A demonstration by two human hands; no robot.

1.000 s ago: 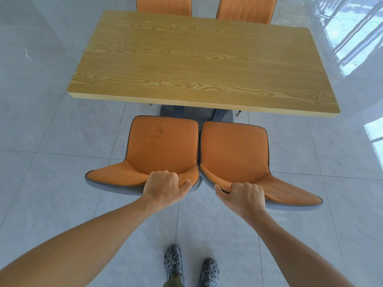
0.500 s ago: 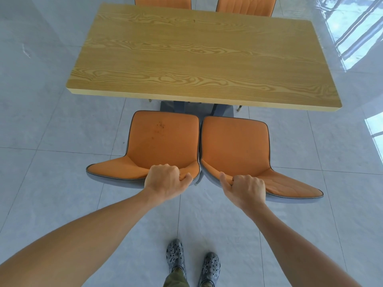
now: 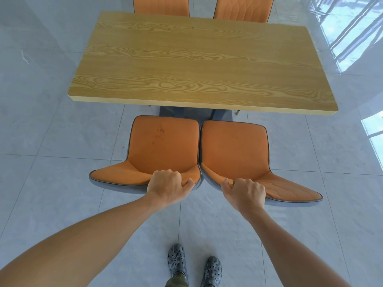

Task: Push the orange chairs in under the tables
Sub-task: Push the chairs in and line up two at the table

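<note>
The step in hand is the push of the two near chairs toward the wooden table (image 3: pixel 199 65), and it is not yet complete. The left hand (image 3: pixel 169 186) is curled shut over the top edge of the backrest of the left orange chair (image 3: pixel 163 146), fingers wrapped to the seat side and thumb along the rim; the right hand (image 3: pixel 245 192) is likewise closed around the backrest edge of the right orange chair (image 3: pixel 234 151). Both chairs stand side by side on the tiled floor (image 3: pixel 51 183), their inner edges just beside one another and possibly touching, which the view does not settle. Their front seat edges lie near the table's near edge but clear of it, so the seats are wholly outside the tabletop's outline. In my judgement the next move calls for an even forward shove on both backrests together, keeping the chairs parallel so the legs, hidden beneath the seats, pass either side of the dark table base (image 3: pixel 186 111) without snagging. Two further orange chairs (image 3: pixel 161 6) at the far side already sit close against the table. Against the frame a second ago, the grips are unchanged in kind, though the right hand has closed more firmly over its backrest; the gap between seat fronts and table edge appears slightly narrower, and the person's shoes (image 3: pixel 178 264) have shifted forward, the left one leading, consistent with a slow advance.
</note>
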